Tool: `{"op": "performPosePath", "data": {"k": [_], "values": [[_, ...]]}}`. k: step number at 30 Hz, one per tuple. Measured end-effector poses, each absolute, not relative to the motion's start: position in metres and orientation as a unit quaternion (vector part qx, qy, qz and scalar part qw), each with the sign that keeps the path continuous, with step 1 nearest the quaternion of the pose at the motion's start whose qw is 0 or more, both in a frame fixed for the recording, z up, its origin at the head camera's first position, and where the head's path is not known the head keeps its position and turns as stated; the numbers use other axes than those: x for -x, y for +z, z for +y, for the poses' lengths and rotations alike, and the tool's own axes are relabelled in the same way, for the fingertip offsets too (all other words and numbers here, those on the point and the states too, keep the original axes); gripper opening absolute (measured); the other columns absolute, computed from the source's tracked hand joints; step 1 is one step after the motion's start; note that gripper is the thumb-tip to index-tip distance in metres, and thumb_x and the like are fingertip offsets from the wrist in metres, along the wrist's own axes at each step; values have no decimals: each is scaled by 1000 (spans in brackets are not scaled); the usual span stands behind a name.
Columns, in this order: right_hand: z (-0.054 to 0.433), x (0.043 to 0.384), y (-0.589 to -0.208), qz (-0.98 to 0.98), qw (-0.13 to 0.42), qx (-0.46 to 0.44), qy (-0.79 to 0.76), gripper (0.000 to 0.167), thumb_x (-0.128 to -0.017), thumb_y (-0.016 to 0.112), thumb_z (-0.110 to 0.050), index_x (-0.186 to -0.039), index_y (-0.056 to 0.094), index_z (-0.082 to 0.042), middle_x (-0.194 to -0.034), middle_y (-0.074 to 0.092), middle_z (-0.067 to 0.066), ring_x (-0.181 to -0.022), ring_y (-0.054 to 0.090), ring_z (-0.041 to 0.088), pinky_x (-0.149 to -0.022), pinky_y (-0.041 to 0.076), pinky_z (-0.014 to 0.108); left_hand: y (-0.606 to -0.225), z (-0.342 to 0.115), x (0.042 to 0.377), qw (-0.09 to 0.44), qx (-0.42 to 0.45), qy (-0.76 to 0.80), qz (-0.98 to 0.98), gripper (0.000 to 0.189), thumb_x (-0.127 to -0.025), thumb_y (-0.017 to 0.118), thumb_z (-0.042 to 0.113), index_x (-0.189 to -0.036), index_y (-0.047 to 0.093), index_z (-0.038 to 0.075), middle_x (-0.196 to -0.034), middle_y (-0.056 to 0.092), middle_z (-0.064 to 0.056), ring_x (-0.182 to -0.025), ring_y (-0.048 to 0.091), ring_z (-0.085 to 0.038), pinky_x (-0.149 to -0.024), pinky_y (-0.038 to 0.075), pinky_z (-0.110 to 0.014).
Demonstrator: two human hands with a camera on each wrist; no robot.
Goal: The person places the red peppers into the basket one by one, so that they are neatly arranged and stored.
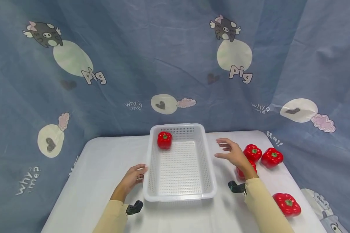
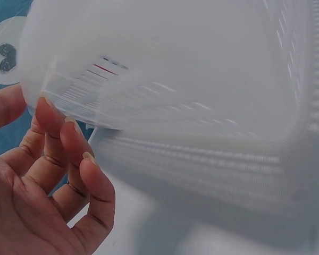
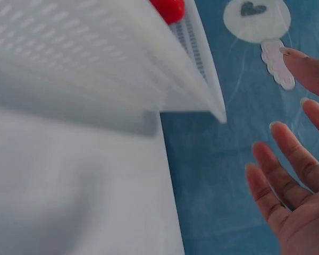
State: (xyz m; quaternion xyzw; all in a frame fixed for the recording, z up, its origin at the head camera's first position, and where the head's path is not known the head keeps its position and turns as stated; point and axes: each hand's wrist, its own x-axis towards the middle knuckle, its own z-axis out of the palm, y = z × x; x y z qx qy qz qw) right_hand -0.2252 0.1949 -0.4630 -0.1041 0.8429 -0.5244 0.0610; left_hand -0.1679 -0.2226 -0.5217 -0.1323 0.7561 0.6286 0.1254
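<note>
A white perforated plastic basket (image 1: 179, 197) stands on the table, with one red bell pepper (image 1: 164, 140) in its far left corner. At the basket's left rim is my left hand (image 1: 132, 177). Its thumb and fingertips meet the rim in the left wrist view, the fingers bent. To the right of the basket, my right hand (image 1: 231, 154) is held in the air, thumb and fingers spread apart with nothing between them. Behind the right wrist sits a partly covered red bell pepper (image 1: 240, 173), and another bell pepper (image 1: 252, 152) is just beyond the hand.
A further bell pepper (image 1: 272, 158) lies near the table's right edge, and one more bell pepper (image 1: 287, 204) is close to the right sleeve. The white table (image 1: 105, 168) ends at a blue printed curtain (image 1: 175, 64) behind it.
</note>
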Motion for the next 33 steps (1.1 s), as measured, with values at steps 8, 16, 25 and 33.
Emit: {"op": "performPosePath", "data": {"k": [8,16,25,33], "values": [[218,213,-465,851,41,91,-516,63,-82,77,-18,-137,48,-7,-137,50,20,-127,44,40,-102,37,55,-520,-224,167,119,138,627,757,39,-95,58,19,-124,52,-6,-91,64,-6,-78,58,-17,-71,47,-31],[243,199,-468,867,33,49,-494,69,-80,79,-26,-138,46,-9,-140,45,21,-130,38,42,-101,37,58,-522,-221,168,125,134,633,752,37,-95,58,19,-122,53,-5,-89,65,-4,-78,58,-17,-70,47,-31],[259,188,-475,875,32,-25,-483,79,-77,81,-25,-143,41,-15,-145,35,21,-133,29,44,-88,47,58,-520,-221,169,127,132,633,752,38,-95,58,20,-123,53,-5,-91,66,-5,-79,58,-17,-72,47,-31],[269,181,-479,864,56,-38,-499,78,-79,80,-22,-144,38,-11,-146,31,22,-134,25,45,-90,46,58,-522,-223,169,134,132,631,753,38,-96,58,23,-123,53,-3,-93,66,-5,-80,59,-16,-72,48,-30]]}}
